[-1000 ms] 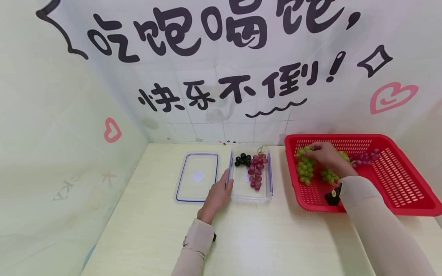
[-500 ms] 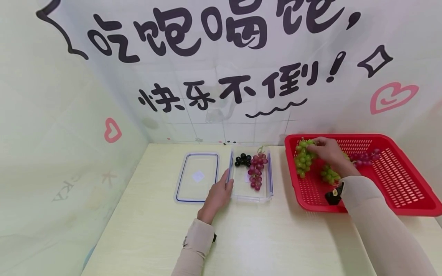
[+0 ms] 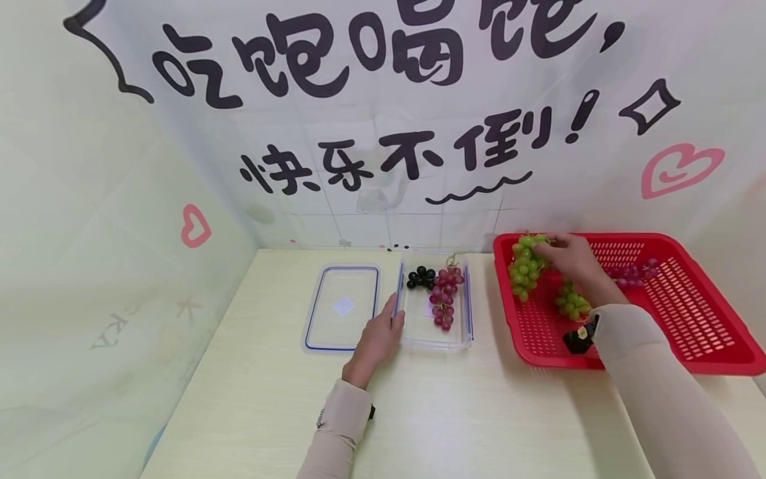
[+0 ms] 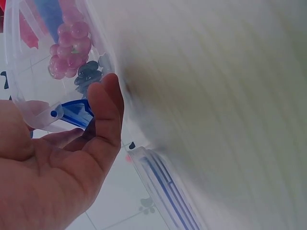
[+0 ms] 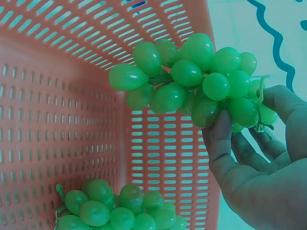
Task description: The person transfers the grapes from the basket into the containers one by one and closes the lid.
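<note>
Toward the back right corner of the tabletop [image 3: 479,426], above the left end of a red basket [image 3: 700,367], hung a green grape bunch [image 3: 525,266]. Its grapes were plump, oval and glossy, packed closely together, yellowish green from overhead and cooler green in the right wrist view, where white glints dotted their skins. A thin stem curled out at the upper end, and the bunch slanted down from there, narrowing toward its lower tip. Whether that tip touched the basket I cannot tell. The right hand [image 3: 571,259] grasped the stem end, thumb on one side and fingers on the other, one fingertip pressed against a grape.

Lower in the basket lay a second green bunch [image 3: 571,303], with a purple bunch [image 3: 634,273] farther right, closer to the tabletop's right edge.

Near the middle of the tabletop's back edge stood a clear container [image 3: 437,344]. The left hand [image 3: 378,336] held its left wall, thumb over the rim, fingers curved outside beside a blue clasp [image 4: 76,112]. Inside, a reddish bunch [image 3: 445,296] lay lengthwise next to a small black bunch [image 3: 421,277]. Left of it, toward the back left corner, a blue-edged lid [image 3: 344,332] lay flat.
</note>
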Tool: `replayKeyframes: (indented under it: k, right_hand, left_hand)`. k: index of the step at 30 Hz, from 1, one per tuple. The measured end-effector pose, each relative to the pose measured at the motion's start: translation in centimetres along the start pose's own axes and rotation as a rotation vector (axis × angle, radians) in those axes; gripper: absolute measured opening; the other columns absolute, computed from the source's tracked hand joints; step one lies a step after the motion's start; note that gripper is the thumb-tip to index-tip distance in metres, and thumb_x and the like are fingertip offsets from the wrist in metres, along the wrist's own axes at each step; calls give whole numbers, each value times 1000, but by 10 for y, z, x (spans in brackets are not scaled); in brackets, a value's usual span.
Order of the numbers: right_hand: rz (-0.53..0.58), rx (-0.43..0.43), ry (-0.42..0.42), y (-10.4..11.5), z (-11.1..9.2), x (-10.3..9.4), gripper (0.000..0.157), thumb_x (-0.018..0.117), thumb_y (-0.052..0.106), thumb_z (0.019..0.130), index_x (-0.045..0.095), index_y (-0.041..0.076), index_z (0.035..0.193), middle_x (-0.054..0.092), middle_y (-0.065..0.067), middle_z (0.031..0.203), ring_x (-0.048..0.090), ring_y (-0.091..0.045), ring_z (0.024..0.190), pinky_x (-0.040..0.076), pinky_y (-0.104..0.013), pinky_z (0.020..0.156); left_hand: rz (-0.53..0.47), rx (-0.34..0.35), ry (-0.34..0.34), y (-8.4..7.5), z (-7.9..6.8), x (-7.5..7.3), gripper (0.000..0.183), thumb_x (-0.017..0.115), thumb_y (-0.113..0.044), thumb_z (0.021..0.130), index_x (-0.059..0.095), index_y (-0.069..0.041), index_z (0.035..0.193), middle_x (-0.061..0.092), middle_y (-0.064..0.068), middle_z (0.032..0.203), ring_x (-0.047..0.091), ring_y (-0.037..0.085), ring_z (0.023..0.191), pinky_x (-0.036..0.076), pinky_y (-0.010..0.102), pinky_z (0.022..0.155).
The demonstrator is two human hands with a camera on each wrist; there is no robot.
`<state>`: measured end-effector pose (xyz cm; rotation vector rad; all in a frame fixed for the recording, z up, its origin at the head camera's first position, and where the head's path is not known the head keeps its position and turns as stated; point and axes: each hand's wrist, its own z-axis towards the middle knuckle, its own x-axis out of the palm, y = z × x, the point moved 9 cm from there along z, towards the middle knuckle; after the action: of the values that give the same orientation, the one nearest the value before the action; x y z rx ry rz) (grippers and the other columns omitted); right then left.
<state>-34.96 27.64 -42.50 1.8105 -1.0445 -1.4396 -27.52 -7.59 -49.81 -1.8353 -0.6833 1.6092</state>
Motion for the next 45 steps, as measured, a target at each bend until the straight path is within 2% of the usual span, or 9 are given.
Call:
replayKeyframes:
  k: [3, 10, 16, 25, 45]
  right_hand:
    - [11, -6, -5, 2, 2, -1, 63, 51, 47, 101, 46, 4, 147, 44, -21, 140, 47, -30, 117, 47, -47, 101]
    - [21, -12, -11, 8, 2, 0, 59, 52, 45, 101, 50, 3, 142, 47, -17, 136, 48, -26, 113, 50, -40, 96]
    - [19, -20, -20, 16, 0, 0, 59, 53, 46, 100, 50, 4, 141, 45, -16, 135, 46, -26, 112, 49, -37, 92]
    - [58, -46, -26, 29, -2, 1, 61, 53, 45, 100, 48, 4, 144, 43, -19, 141, 47, -29, 118, 45, -48, 104]
    - [70, -71, -22, 49, -9, 1, 61, 53, 47, 99, 47, 9, 146, 45, -14, 140, 45, -26, 117, 45, -42, 101]
  left_hand:
    - [3, 2, -6, 0, 0, -1, 56, 39, -33, 107, 29, -10, 157, 53, 28, 139, 55, 44, 125, 44, 55, 102]
    - [2, -15, 2, 1, 0, 0, 56, 39, -34, 107, 29, -11, 157, 53, 28, 139, 58, 42, 121, 45, 55, 100]
    - [2, -14, 0, 1, 0, 0, 56, 39, -34, 107, 29, -11, 157, 54, 28, 139, 55, 43, 124, 44, 55, 102]
    - [4, -20, 3, 2, 1, -1, 56, 38, -34, 107, 28, -12, 157, 53, 27, 140, 54, 43, 126, 44, 55, 103]
    - [3, -2, 12, 0, 1, 0, 56, 38, -33, 107, 28, -9, 157, 56, 27, 137, 57, 42, 122, 44, 55, 103]
